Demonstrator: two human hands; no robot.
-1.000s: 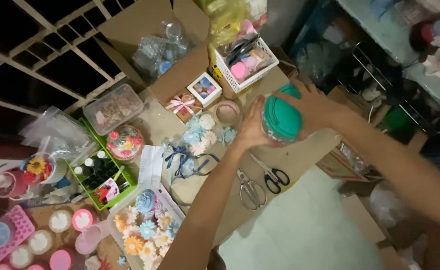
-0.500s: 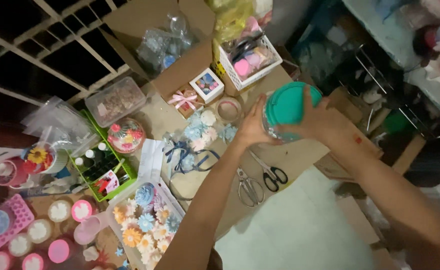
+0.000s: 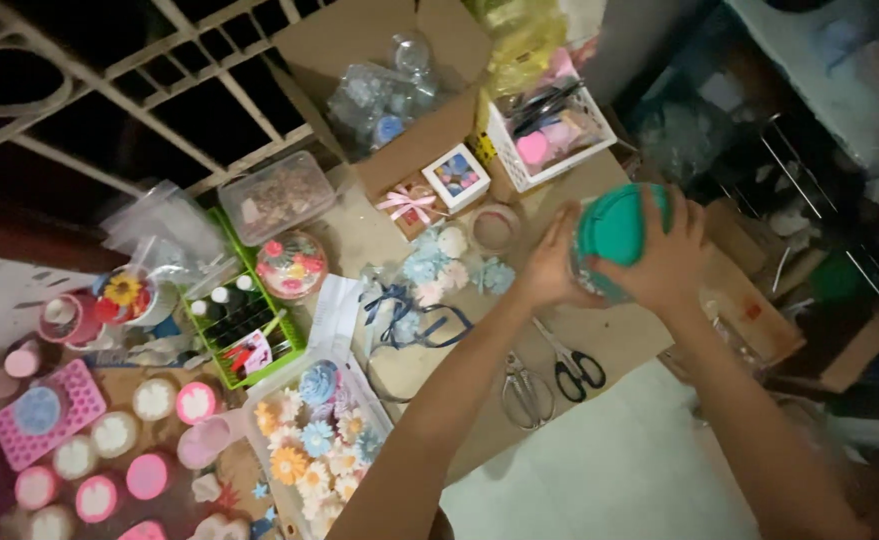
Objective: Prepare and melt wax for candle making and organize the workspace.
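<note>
fingers: both sets wrapped on the jar | left hand [image 3: 549, 275] grips clear body, right hand [image 3: 664, 262] covers teal lid [image 3: 611, 228] | jar [image 3: 599, 285] held above table, right of centre | lid on | scissors [image 3: 574, 365] nearer, untouched

An open brown cardboard box [image 3: 399, 70] stood at the top of the table, holding clear plastic containers. Just beside it to the right sat a white lattice basket [image 3: 559, 140] with pink items. In front of the box lay a small white square gift box [image 3: 456, 176] with a coloured top, and next to that a tiny box with a pink ribbon bow [image 3: 406, 203]. Left of these, a clear lidded plastic tub [image 3: 277, 195] stood near a green crate [image 3: 244, 325].
</note>
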